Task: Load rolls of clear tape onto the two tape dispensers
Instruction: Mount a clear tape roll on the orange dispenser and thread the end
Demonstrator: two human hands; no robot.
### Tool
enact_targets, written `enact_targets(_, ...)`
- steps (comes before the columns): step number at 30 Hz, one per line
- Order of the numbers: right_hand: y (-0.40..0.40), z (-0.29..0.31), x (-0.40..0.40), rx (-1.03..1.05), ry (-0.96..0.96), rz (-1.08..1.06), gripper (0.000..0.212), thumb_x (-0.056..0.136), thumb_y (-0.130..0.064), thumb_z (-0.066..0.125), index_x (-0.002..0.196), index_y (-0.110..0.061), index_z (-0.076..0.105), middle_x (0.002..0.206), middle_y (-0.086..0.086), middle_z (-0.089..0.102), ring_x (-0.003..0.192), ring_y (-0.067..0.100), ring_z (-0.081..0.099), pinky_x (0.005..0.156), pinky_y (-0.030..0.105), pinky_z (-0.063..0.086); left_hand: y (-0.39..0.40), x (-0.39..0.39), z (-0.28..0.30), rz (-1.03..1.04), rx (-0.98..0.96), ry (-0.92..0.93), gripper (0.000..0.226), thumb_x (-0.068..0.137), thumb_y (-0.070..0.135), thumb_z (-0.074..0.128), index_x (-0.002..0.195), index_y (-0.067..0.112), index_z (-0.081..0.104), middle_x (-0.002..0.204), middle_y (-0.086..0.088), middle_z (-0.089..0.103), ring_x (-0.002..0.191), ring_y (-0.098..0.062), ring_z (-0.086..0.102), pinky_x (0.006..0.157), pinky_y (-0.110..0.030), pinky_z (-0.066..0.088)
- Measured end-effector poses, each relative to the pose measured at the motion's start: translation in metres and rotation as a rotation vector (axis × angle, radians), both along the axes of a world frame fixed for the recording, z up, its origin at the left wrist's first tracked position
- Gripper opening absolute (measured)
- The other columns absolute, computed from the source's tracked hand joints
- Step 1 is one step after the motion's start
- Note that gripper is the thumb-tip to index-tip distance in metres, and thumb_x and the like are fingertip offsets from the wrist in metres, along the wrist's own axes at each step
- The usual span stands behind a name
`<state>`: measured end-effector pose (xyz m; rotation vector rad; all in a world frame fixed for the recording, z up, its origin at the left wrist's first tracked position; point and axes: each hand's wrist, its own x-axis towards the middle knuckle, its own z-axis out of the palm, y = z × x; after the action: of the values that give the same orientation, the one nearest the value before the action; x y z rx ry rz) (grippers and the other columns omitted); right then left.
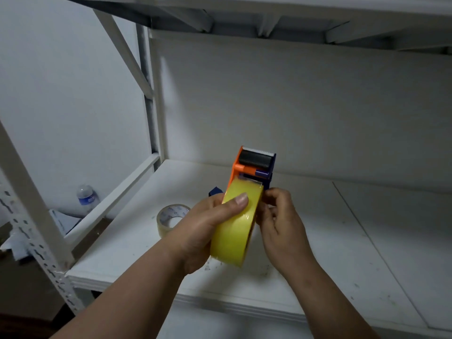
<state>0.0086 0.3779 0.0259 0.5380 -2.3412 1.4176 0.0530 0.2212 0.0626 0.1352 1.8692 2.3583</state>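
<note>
Together, left hand (pixel 210 226) and right hand (pixel 278 216) clasp the yellowish tape roll (pixel 234 228); lettering unreadable.

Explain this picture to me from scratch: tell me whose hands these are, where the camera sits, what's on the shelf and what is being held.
There is one picture, taken by a camera worn on a person's head, looking forward and down. No machine is involved: the two bare hands belong to the wearer. The left hand has its grip around a yellowish tape roll, thumb lying across its face. The roll sits in an orange and blue tape dispenser, held up off the white shelf. The right hand pinches at the roll's right side. On the shelf behind the left hand lies a second, clear tape roll and a small blue part, hard to identify. A water bottle stands beyond the rack.
</note>
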Motion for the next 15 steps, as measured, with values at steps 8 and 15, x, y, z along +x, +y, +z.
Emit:
enact_targets(8, -0.064, 0.014, 0.015, -0.132, -0.091, -0.035, 0.021, 0.097, -0.019, 0.05, 0.098, -0.039, 0.055, 0.103, -0.006, 0.065, 0.09, 0.004, 0.064, 0.078, 0.03, 0.054, -0.057, -0.004, 0.002, -0.02, -0.101, 0.041, 0.045, 0.083, 0.043, 0.063, 0.115, 0.012, 0.068, 0.112, -0.022, 0.071, 0.105, -0.04, 0.068, 0.094, -0.055, 0.052)
enact_targets(15, -0.115, 0.019, 0.027, -0.321, -0.091, -0.157, 0.007, 0.093, -0.016, 0.056, 0.088, -0.017, 0.061, 0.079, -0.005, 0.066, 0.07, 0.001, 0.061, 0.057, 0.009, 0.045, -0.11, 0.002, -0.007, 0.038, -0.186, 0.101, 0.037, 0.078, 0.049, 0.065, 0.091, 0.015, 0.071, 0.084, -0.008, 0.075, 0.078, -0.025, 0.072, 0.074, -0.041, 0.054)
